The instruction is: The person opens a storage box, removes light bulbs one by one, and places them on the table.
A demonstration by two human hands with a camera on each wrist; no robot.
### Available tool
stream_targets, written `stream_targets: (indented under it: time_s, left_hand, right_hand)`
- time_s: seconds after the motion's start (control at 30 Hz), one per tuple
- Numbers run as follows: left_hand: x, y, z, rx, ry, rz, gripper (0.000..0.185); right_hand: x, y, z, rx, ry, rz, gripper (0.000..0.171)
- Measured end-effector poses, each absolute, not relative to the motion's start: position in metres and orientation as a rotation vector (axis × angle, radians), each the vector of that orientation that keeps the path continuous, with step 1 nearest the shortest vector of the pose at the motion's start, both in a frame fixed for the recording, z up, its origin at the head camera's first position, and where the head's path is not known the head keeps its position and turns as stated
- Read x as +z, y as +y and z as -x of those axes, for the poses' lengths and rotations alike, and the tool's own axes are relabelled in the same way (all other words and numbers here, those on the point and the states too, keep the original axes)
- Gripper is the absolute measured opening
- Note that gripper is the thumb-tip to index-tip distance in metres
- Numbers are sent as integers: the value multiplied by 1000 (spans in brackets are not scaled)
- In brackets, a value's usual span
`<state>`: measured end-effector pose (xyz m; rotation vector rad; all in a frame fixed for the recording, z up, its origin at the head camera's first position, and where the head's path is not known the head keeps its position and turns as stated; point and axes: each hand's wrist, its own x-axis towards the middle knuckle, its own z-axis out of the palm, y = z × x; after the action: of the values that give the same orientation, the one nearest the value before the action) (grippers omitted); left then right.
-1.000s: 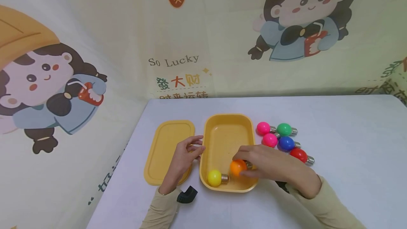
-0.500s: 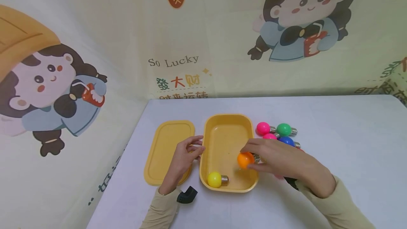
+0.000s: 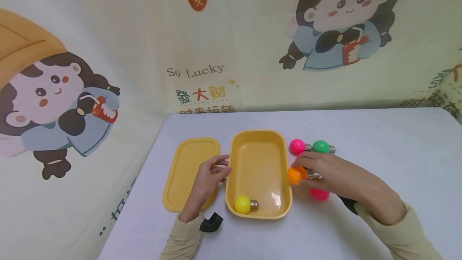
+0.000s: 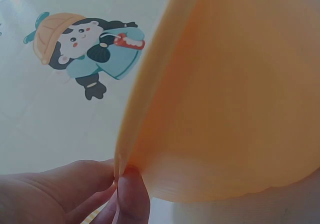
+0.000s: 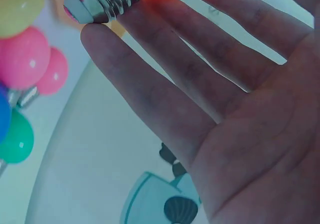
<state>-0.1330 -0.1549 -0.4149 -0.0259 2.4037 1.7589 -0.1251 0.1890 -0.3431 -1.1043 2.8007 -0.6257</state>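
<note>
My right hand [image 3: 335, 173] pinches an orange light bulb [image 3: 296, 175] by its fingertips, just past the right rim of a yellow plastic box [image 3: 258, 167]. In the right wrist view, the bulb's silver screw base [image 5: 107, 1] lies across the fingertips. A yellow bulb [image 3: 242, 204] rests on its side in the box's near left corner. My left hand [image 3: 207, 179] holds the box's left edge; the left wrist view has finger and thumb [image 4: 132, 194] meeting at the rim. Below my right hand a pink bulb [image 3: 319, 194] partly shows.
Behind my right hand lie another pink bulb [image 3: 297, 146] and a green bulb [image 3: 321, 147]. A blue bulb [image 5: 4, 115] shows in the right wrist view. The box's flat yellow lid [image 3: 189, 167] lies left of it, partly under my left hand. A patterned cloth hangs behind the table.
My right hand has carried the orange bulb rightward from inside the box to beyond its right rim, covering the blue and red bulbs in the head view. My left hand stays at the box.
</note>
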Motion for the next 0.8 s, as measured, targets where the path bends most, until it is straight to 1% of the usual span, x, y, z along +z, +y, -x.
stream_targets:
  time_s: [0.37,0.6,0.8]
  left_hand:
    - [-416,-155,133,1783,2387,38,41]
    - [-417,-156,132,1779,2389,47,41]
    - [-417,-154,131,1785,2379,48,41]
  right_hand:
    - [-342,220,132,-621,2811,854,36]
    - [-348,231,140,-595,2772,677,44]
    - [-358,245,143,-589,2817,633,43]
